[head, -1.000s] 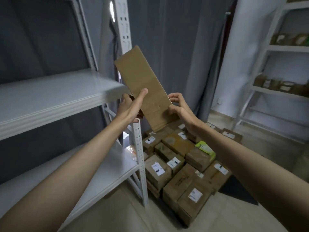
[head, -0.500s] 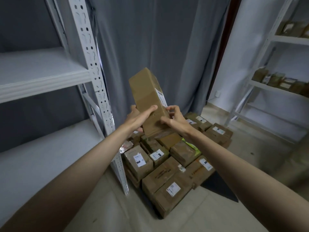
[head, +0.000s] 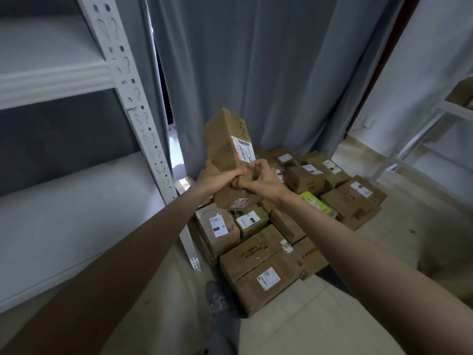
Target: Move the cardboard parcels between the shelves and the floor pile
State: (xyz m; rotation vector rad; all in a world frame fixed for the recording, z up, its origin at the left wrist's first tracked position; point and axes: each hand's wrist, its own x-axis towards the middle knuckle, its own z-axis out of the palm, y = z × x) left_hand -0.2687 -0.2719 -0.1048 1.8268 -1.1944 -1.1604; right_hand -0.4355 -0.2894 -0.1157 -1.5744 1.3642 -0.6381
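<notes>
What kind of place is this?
Probably a small parcel storeroom: labelled cardboard parcels piled on the floor, white metal shelves on the left, and another parcel held in both hands.

1. Left hand: fingers curled round the lower part of a tall cardboard parcel, gripping it from the left.
2. Right hand: thumb and fingers pinching the same parcel from the right.
3. Both forearms: bare, extended forward, converging at the parcel.

Parcel storeroom: white slotted-steel shelving, labelled cardboard parcels heaped on tiled floor, grey curtain.
</notes>
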